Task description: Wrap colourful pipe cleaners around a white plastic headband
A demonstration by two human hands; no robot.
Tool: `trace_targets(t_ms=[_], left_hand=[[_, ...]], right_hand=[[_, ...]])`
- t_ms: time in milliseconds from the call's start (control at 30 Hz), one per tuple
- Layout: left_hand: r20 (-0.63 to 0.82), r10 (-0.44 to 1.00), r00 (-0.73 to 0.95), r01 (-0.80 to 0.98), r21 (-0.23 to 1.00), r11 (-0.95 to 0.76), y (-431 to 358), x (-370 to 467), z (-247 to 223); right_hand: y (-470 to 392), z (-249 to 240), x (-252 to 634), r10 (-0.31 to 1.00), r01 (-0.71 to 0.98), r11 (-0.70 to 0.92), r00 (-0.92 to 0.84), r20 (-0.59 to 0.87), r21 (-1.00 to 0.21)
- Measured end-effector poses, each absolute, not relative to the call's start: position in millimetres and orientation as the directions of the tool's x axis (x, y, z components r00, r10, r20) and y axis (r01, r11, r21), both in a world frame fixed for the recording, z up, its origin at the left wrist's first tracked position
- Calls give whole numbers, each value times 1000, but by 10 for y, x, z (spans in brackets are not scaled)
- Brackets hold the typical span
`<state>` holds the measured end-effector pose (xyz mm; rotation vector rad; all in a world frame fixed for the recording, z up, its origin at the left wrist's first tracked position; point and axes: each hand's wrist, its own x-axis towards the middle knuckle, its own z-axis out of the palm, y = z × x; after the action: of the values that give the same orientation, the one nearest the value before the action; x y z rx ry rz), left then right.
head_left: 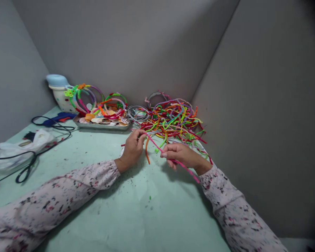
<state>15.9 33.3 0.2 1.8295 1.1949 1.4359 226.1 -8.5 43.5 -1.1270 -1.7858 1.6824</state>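
A pink pipe cleaner point(189, 172) runs between my two hands above the table. My left hand point(133, 148) is closed, pinching its far end between thumb and fingers. By those fingertips lies a thin silvery strip point(154, 132); whether the hand also grips it I cannot tell. My right hand point(180, 154) pinches the pipe cleaner partway along, and the loose end trails below the palm to the right. Just past both hands is a tangled heap of coloured pipe cleaners point(173, 117), with an orange one point(147, 150) poking out between them.
A metal tray point(102, 126) holds shells and several wrapped colourful hoops point(88, 101). Coiled grey wire point(138, 113) sits beside it. At the left are a white container with a blue lid point(59, 92), a blue tool point(58, 118), a plastic bag point(23, 148) and a black cable point(28, 169). Grey walls enclose the table.
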Motion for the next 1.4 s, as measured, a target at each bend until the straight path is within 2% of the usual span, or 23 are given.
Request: trace_targets(t_ms=[100, 300, 500, 567, 633, 767, 833, 933, 1000, 1067, 1233, 1400], left_hand=[[484, 874, 36, 314, 825, -470, 351, 152, -1], [517, 856, 9, 330, 807, -491, 423, 110, 24], [550, 833, 57, 355, 769, -532, 507, 50, 91], [514, 856, 55, 339, 797, -500, 544, 27, 101], [474, 880, 42, 315, 829, -462, 583, 9, 103], [428, 903, 38, 296, 858, -419, 646, -3, 102], [412, 909, 62, 278, 868, -413, 669, -1, 102], [397, 913, 92, 258, 876, -407, 705, 0, 94], [387, 916, 110, 243, 883, -402, 729, -1, 81], [374, 918, 130, 233, 889, -395, 750, -2, 66], [362, 917, 165, 261, 881, -395, 791, 1, 54], [417, 887, 198, 300, 836, -460, 838, 22, 73]], right_hand=[[-85, 423, 2246, 798, 253, -73, -565, -208, -965], [-30, 410, 2207, 801, 286, -153, -525, -288, -946], [103, 612, 2301, 732, 279, -127, -621, -279, -952], [193, 686, 2344, 748, 264, -68, -624, -224, -962], [314, 735, 2358, 818, 202, -15, -560, -128, -979], [583, 708, 2246, 912, 220, 218, -393, 118, -951], [691, 625, 2141, 903, 321, 395, -309, 300, -861], [803, 455, 2007, 705, 508, 690, -310, 638, -515], [853, 349, 1954, 581, 568, 751, -325, 746, -337], [890, 270, 1923, 502, 624, 750, -323, 802, -218], [932, 163, 1860, 408, 689, 721, -340, 847, -71], [936, 98, 1808, 430, 685, 724, -355, 830, -82]])
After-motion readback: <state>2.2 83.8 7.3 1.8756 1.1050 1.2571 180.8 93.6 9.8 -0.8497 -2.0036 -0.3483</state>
